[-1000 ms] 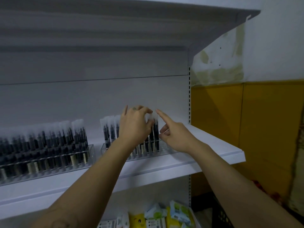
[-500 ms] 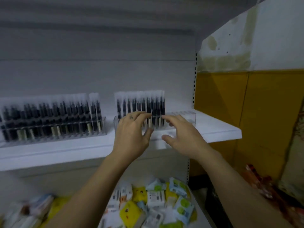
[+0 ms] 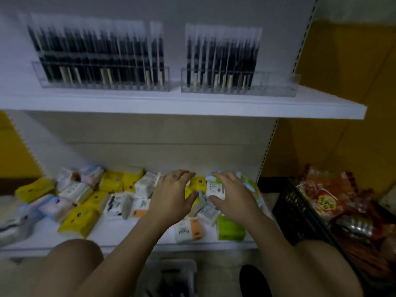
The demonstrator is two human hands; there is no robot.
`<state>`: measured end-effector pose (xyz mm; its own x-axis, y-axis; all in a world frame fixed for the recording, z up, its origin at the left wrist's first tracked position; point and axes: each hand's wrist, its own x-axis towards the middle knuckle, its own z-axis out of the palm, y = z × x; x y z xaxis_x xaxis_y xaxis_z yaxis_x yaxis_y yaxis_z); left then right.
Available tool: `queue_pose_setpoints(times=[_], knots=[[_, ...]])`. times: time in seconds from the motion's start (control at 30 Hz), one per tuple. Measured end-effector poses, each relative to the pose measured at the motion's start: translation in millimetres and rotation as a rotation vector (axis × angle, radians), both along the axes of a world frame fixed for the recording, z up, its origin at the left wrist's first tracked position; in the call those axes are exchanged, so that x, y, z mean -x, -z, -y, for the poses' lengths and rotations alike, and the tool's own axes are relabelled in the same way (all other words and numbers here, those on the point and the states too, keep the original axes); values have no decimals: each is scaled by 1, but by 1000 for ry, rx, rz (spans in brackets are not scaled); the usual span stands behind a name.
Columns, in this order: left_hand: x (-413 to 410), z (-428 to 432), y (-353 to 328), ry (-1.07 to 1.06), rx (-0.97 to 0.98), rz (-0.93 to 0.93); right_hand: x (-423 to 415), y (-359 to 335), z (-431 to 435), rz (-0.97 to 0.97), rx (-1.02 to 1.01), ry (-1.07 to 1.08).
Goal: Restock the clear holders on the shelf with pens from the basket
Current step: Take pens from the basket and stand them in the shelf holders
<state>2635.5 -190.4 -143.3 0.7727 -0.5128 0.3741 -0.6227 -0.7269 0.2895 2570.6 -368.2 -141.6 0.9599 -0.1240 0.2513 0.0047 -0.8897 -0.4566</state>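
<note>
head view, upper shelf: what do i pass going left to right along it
left clear holder full of pens → bare strip of shelf → right clear holder, pens in its left part, right end empty → perforated upright → yellow wall

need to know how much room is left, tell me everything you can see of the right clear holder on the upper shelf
The right clear holder is a long, low tray of see-through plastic, seemingly divided into narrow slots. It stands flat on the white upper shelf, near its right end. Dark pens in clear sleeves stand upright in its left and middle part; its right end looks empty. Only shelf and pens touch it.
</note>
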Motion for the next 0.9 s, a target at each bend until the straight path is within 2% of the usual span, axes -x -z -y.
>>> queue_pose_setpoints(times=[0.3, 0.63, 0.73, 0.9], knots=[[8, -31, 98, -26, -159, -223, 0, 116, -26, -263, -90, -43], [10, -63, 195, -170, -247, -717, 12, 208, -57, -556, -167, -106], [11, -80, 221, -197, -300, -823, 13, 228, -62, -633, -154, -116], [4, -102, 254, -264, -284, -987, 2, 257, -68, -746, -175, -151]])
